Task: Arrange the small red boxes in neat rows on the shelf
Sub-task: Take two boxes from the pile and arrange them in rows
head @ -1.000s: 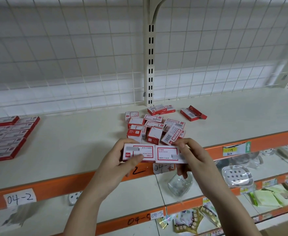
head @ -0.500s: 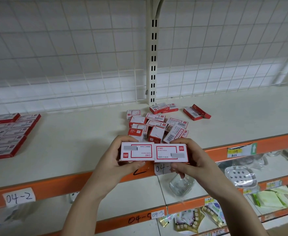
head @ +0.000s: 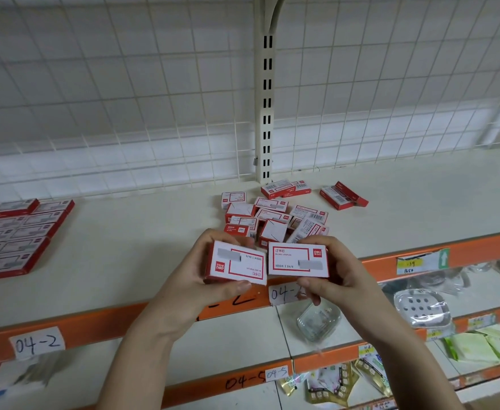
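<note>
Hands (left (head: 195,279), right (head: 339,273)) each hold a red box (head: 236,263).

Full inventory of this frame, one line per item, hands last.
box in left hand: 1, red and white, held above the shelf's front edge, print upside down
box in right hand: 1, red and white, beside the first, print upright
loose pile of boxes: over a dozen, red and white, jumbled mid-shelf behind the hands
arranged boxes: exact count unclear, red and white, neat rows at far left
shelf: 1, cream with orange front edge
wire grid back: 1, white, behind the shelf
paper labels: several, white, on the orange edges
soap dish: 1, clear, wrapped, lower shelf at right
left hand: grips its box
right hand: grips its box
</note>
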`<state>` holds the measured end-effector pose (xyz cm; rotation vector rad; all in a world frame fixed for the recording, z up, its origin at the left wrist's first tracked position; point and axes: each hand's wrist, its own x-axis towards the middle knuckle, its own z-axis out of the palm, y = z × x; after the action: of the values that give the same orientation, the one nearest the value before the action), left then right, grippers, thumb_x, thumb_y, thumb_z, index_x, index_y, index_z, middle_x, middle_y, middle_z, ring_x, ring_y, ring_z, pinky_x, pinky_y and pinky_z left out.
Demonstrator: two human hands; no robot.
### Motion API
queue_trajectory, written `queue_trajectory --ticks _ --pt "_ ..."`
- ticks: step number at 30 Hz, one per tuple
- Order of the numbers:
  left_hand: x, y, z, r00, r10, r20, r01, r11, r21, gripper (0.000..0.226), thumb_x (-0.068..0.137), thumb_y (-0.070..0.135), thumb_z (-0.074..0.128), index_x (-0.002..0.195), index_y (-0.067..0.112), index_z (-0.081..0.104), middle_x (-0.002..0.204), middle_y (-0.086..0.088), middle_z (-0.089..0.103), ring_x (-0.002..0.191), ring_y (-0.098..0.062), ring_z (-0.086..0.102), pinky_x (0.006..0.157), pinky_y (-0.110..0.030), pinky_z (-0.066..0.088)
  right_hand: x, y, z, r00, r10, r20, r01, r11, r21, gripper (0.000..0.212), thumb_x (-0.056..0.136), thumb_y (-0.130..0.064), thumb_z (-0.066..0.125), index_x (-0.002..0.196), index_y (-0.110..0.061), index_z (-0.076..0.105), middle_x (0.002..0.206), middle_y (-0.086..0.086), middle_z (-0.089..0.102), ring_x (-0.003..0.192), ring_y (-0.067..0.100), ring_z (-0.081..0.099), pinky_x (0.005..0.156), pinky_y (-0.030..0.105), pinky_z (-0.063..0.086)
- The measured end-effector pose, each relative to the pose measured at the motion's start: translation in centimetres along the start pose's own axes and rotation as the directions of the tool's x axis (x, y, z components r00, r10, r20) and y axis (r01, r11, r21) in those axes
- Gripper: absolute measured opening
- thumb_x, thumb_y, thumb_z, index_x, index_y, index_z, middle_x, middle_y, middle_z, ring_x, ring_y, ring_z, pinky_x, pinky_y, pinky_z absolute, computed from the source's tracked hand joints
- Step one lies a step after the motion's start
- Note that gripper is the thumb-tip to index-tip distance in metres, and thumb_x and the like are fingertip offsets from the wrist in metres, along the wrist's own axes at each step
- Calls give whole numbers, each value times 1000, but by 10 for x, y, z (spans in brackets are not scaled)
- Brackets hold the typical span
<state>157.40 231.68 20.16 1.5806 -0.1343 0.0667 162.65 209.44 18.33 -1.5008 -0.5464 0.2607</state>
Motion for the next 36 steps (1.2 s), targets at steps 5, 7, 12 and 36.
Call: queue_trajectory --ticks 5,7,12,36 --pt "1 -7 8 998 -62 -5 56 934 -352 58 34 26 95 88 25 74 97 -8 73 96 -23 69 76 -33 57 -4 -1 -1 1000 -7 4 7 1000 -13 43 71 -15 66 112 -22 54 96 -6 67 76 9 62 58 22 51" --pt "1 -7 11 996 -88 15 85 887 -454 60 33 28 96 88 17 75 98 -13 73 95 -31 69 78 -43 57 -6 -2 -2 1000 -3 0 3 1000 -12 44 70 -15 66 112 -22 54 96 -6 67 74 9 62 57 23 52" --pt "1 -6 10 979 -204 -3 166 807 -566 66 22 32 97 82 14 77 85 -12 72 75 -24 71 56 -33 57 -7 -4 -5 1000 -18 -13 18 1000 8 45 69 -12 67 112 -21 55 97 0 67 69 14 61 57 24 51" --pt "-3 0 0 983 -123 -137 141 981 132 53 81 -2 65 115 36 50 107 15 67 95 8 61 73 -10 48 5 -3 -1 998 11 -55 -13 1000 -27 47 67 -18 69 111 -31 60 104 -5 68 100 11 64 74 23 55"
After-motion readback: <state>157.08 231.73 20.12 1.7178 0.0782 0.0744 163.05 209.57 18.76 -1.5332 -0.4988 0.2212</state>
